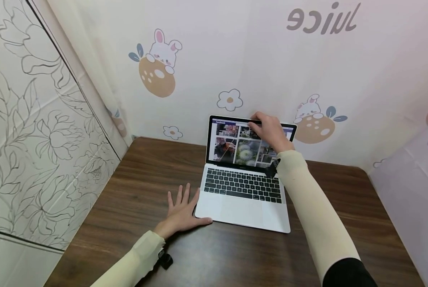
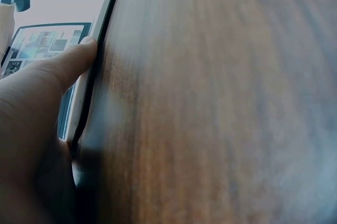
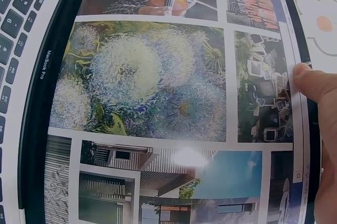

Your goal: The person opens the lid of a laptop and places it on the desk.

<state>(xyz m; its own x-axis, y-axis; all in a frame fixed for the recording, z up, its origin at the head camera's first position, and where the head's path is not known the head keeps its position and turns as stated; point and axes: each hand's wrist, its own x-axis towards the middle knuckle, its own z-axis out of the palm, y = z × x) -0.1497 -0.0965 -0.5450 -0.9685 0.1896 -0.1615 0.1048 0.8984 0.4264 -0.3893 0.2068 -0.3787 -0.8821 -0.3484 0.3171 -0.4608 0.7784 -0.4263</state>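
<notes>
A silver laptop (image 1: 242,211) stands opened on the brown wooden table, its lit screen (image 1: 231,147) filled with a grid of pictures. At the screen's top edge my right hand (image 1: 271,129) pinches the rim, thumb in front and fingers behind. The right wrist view shows that thumb (image 3: 305,74) on the screen's border. My left hand (image 1: 183,215) lies with spread fingers at the laptop's front left corner. In the left wrist view its thumb (image 2: 79,58) touches the laptop's front edge.
The wooden table (image 1: 145,171) reaches a pale curtain (image 1: 199,59) with rabbit and flower prints behind the laptop. A white panel (image 1: 48,119) with line-drawn flowers borders the left side. Each wrist carries a small black camera (image 1: 165,260).
</notes>
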